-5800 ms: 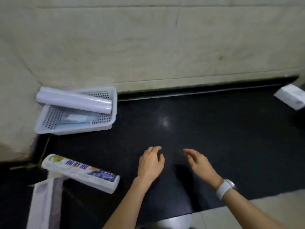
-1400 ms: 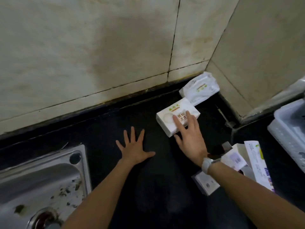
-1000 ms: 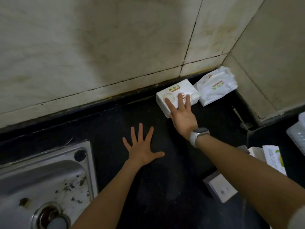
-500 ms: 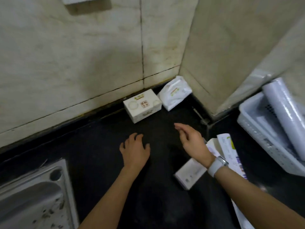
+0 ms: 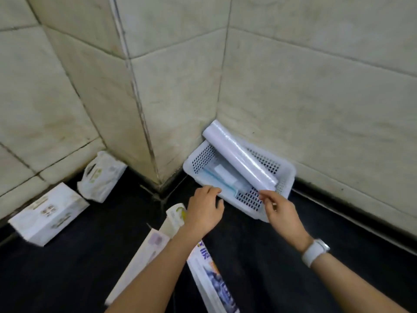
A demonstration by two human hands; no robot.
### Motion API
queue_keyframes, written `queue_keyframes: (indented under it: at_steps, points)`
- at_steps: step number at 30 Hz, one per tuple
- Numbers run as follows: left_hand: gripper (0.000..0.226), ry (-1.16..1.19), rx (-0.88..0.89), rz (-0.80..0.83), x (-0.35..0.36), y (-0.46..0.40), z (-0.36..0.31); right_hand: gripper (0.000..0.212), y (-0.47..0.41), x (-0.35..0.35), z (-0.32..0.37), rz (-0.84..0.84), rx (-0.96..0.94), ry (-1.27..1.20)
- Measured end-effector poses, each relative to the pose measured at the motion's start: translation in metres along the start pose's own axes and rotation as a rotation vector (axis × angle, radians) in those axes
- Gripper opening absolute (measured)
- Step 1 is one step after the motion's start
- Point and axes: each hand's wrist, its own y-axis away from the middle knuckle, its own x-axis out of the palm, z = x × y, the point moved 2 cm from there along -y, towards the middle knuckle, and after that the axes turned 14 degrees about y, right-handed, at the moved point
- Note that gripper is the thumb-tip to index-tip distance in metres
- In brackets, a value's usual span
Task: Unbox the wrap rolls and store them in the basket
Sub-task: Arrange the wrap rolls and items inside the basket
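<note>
A white perforated basket (image 5: 285, 175) sits on the black counter in the wall corner. A long white wrap roll (image 5: 239, 155) lies slanted across its rim, and a flat bluish packet (image 5: 222, 178) rests inside. My left hand (image 5: 206, 211) hovers at the basket's near left edge, fingers curled, holding nothing. My right hand (image 5: 281, 212) is at the near rim, its fingertips almost at the roll's lower end; contact is unclear. Two long wrap boxes (image 5: 211, 279) lie on the counter under my left forearm.
A white carton (image 5: 48, 215) and a white soft pack (image 5: 101, 175) lie against the left wall. A tiled pillar corner (image 5: 144, 123) juts out between them and the basket. Black counter stretches to the right of the basket.
The view has swung right, from the carton and soft pack to the basket. Both hands have moved from the bare counter up to the basket's near edge.
</note>
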Motion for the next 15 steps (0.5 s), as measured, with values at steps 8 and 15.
queue_keyframes:
  at_steps: [8,15]
  points:
    - [0.039,-0.341,0.077,0.1,0.037,-0.071,0.014,0.031,-0.096,0.008,-0.038,0.075,-0.061,0.194]
    - [0.03,-0.322,0.33,-0.086,0.042,-0.073,0.03,0.052,-0.144,0.046,-0.034,0.119,-0.192,0.506]
